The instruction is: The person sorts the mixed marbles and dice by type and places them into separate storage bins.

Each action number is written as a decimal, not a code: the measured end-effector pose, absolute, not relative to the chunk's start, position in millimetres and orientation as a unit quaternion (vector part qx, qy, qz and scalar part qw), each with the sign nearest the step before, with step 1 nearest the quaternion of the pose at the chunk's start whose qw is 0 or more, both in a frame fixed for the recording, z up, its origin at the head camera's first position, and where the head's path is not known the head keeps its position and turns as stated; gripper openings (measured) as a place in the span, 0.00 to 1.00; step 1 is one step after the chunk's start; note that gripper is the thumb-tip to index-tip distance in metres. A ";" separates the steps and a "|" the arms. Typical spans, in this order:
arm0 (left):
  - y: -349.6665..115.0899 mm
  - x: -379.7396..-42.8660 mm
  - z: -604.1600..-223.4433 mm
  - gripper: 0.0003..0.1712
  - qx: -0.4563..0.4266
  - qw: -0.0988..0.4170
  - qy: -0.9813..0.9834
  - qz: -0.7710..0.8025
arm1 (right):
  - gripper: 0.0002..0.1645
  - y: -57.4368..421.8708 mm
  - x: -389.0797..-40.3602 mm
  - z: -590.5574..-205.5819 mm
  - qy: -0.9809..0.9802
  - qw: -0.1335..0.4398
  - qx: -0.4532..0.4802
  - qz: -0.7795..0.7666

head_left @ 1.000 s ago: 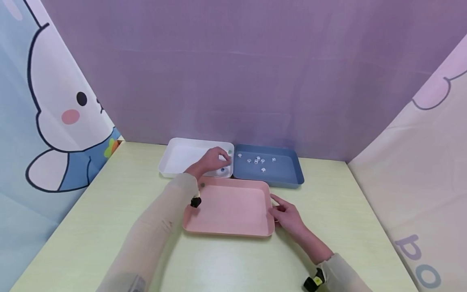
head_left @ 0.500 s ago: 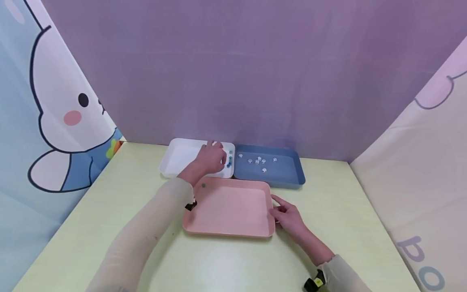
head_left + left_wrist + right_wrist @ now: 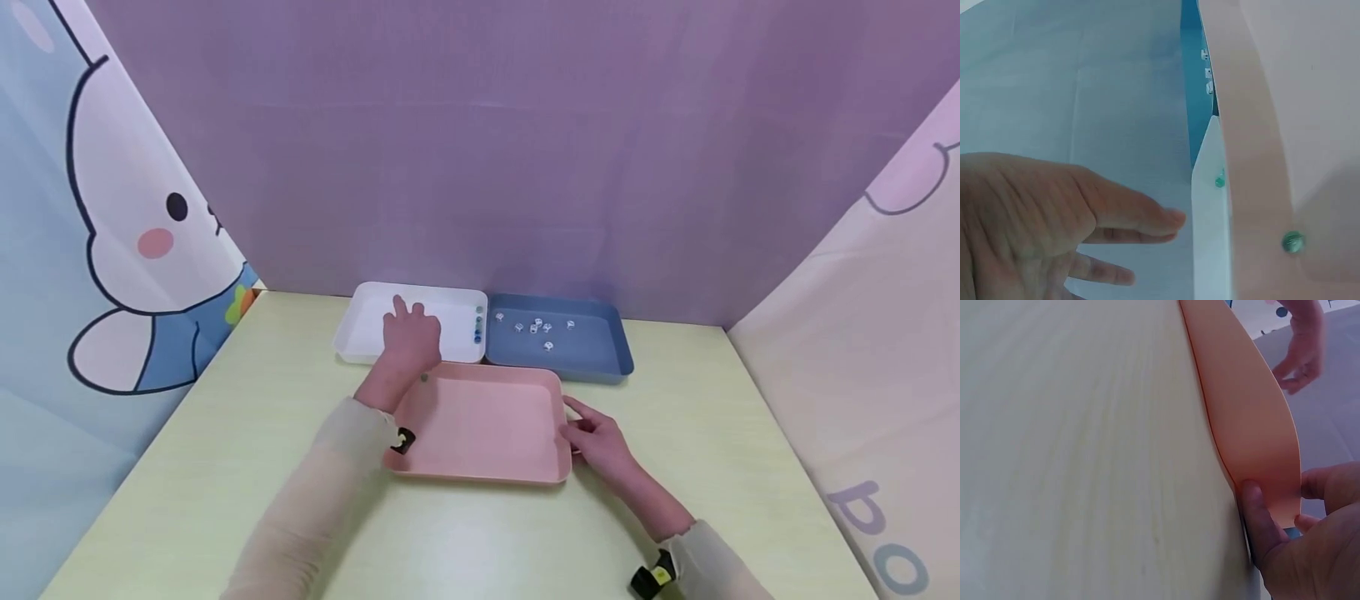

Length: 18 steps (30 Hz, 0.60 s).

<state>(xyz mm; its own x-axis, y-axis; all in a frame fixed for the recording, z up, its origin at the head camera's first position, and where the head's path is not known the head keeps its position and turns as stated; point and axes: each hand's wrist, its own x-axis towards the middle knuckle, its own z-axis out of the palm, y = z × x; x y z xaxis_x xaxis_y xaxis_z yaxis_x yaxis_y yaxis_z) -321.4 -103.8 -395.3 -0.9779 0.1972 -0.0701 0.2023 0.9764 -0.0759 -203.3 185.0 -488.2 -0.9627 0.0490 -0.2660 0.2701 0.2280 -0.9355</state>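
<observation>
My left hand [image 3: 412, 337] hangs above the white tray [image 3: 362, 329] and the pink tray's far left edge, its fingers apart and holding nothing. Along the white tray's right side, several small blue and green marbles [image 3: 478, 325] form a line. One green marble [image 3: 1294, 242] lies in the far left corner of the pink tray [image 3: 487, 425]. At that tray's right edge, my right hand [image 3: 603, 446] grips the wall; the right wrist view has the thumb and fingers [image 3: 1260, 519] about its corner.
Right of the white tray and touching it stands a blue tray [image 3: 592, 354] with several white dice [image 3: 547, 346] in it. A purple cloth wall [image 3: 480, 167] rises behind the trays. All three trays sit on a pale wooden table [image 3: 465, 542].
My left hand has moved left, away from the white tray's right side, and its fingers have spread. The row of marbles is now uncovered. My right hand stays at the pink tray.
</observation>
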 end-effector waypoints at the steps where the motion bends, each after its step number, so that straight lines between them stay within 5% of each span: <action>1: -104.4 -320.2 -396.2 0.12 0.093 0.035 0.994 -0.038 | 0.30 185.3 -203.4 -488.2 0.778 0.090 0.103 -0.613; 18: -112.1 -323.5 -431.4 0.18 0.058 0.088 0.994 -0.024 | 0.30 186.4 -202.7 -487.8 0.773 0.094 0.100 -0.619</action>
<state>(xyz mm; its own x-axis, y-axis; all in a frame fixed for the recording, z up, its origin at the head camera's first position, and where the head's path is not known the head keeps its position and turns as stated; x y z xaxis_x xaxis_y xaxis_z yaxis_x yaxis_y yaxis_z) -323.5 -112.1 -431.4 -0.9779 0.1106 -0.1773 0.1191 0.9922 -0.0378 -202.7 186.4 -487.8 -0.9626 0.0376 -0.2684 0.2701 0.2135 -0.9389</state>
